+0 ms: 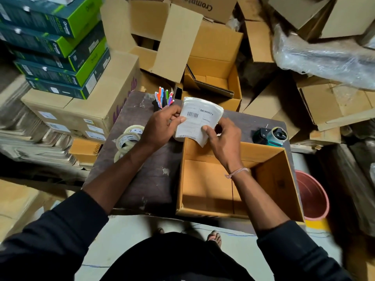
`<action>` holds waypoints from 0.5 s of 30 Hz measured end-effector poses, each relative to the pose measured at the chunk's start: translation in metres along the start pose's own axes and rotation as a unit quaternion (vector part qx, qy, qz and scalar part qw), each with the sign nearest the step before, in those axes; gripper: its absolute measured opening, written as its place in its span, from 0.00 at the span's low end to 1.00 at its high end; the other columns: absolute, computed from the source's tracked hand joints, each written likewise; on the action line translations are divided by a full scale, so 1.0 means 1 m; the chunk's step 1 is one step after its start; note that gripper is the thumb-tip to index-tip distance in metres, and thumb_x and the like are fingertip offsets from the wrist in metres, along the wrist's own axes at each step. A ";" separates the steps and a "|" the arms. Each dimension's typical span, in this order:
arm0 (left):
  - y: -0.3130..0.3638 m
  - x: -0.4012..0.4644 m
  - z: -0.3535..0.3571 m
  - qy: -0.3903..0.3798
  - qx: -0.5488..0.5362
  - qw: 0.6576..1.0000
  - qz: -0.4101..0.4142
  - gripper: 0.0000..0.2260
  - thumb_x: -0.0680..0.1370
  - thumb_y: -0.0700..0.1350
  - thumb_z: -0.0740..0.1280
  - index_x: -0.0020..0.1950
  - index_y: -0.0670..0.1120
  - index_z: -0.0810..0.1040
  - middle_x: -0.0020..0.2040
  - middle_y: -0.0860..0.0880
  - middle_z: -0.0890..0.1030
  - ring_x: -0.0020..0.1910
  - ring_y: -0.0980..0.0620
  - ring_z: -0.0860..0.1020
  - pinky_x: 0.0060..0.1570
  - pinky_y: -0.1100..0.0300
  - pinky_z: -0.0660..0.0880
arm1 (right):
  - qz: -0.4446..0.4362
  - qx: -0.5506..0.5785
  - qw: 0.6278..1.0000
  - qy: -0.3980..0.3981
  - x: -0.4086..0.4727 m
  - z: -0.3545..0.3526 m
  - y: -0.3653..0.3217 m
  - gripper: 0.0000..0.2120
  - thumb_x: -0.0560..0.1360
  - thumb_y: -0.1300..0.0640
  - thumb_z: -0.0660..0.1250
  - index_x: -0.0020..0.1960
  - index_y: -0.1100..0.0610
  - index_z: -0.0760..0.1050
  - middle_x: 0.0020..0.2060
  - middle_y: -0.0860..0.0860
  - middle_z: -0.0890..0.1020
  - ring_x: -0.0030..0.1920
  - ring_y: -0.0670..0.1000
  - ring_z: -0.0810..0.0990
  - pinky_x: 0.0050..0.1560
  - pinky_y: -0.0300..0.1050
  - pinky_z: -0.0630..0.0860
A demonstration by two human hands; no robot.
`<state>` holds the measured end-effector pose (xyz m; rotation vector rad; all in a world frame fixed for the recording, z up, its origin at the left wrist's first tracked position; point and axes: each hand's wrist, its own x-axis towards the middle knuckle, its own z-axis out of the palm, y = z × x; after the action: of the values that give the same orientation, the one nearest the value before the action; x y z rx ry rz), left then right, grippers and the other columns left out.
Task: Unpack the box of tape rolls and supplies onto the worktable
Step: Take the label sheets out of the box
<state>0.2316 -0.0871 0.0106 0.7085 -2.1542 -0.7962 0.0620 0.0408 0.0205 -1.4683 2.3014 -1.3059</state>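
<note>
A white roll of shipping labels point(197, 118) with a barcode and printed text is held above the far edge of the open cardboard box point(269, 179). My left hand point(162, 124) grips its left side. My right hand point(225, 138) pinches its lower right edge. The box stands on the dark worktable point(150, 179) and its visible inside looks bare. Several clear tape rolls point(127, 139) lie at the table's left edge. A bunch of coloured pens point(164, 97) stands at the far edge, and a tape dispenser point(271, 135) rests at the far right corner.
Open and stacked cardboard boxes point(213, 63) crowd the space behind the table. Green and dark product boxes point(54, 47) are piled at the left on a large carton. A pink bucket point(312, 195) stands on the floor to the right. Plastic wrap point(324, 57) lies at upper right.
</note>
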 end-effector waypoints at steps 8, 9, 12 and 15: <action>0.001 -0.006 -0.003 0.022 -0.022 0.999 -0.010 0.03 0.80 0.41 0.69 0.48 0.43 0.78 0.39 0.58 0.74 0.38 0.63 0.73 0.38 0.61 0.74 | -0.002 -0.011 1.000 -0.001 -0.004 0.004 -0.004 0.18 0.78 0.46 0.68 0.62 0.55 0.78 0.52 0.51 0.83 0.49 0.47 0.80 0.45 0.48 0.81; 0.000 -0.008 -0.003 0.016 -0.030 0.999 -0.015 0.03 0.80 0.41 0.70 0.48 0.43 0.78 0.39 0.58 0.75 0.38 0.62 0.74 0.39 0.56 0.77 | 0.001 -0.007 1.000 -0.005 -0.004 0.005 -0.004 0.17 0.78 0.47 0.68 0.63 0.55 0.78 0.52 0.51 0.83 0.49 0.46 0.80 0.45 0.48 0.81; -0.003 -0.007 -0.007 0.000 -0.050 0.998 -0.046 0.04 0.80 0.43 0.69 0.48 0.43 0.78 0.39 0.50 0.78 0.40 0.50 0.79 0.41 0.44 0.81 | 0.002 -0.010 1.000 -0.018 -0.001 0.005 -0.006 0.17 0.78 0.48 0.68 0.63 0.54 0.79 0.52 0.50 0.84 0.48 0.46 0.80 0.44 0.47 0.81; -0.008 -0.004 -0.013 0.002 -0.096 0.989 -0.108 0.05 0.79 0.46 0.69 0.48 0.45 0.78 0.42 0.44 0.81 0.45 0.43 0.83 0.43 0.40 0.83 | 0.005 -0.004 1.000 -0.030 0.007 0.004 -0.016 0.16 0.77 0.46 0.68 0.60 0.54 0.80 0.50 0.49 0.84 0.46 0.46 0.80 0.41 0.44 0.80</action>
<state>0.2463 -0.0937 0.0105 0.8494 -1.9854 -1.0991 0.0716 0.0301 0.0316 -1.4759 2.2750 -1.2336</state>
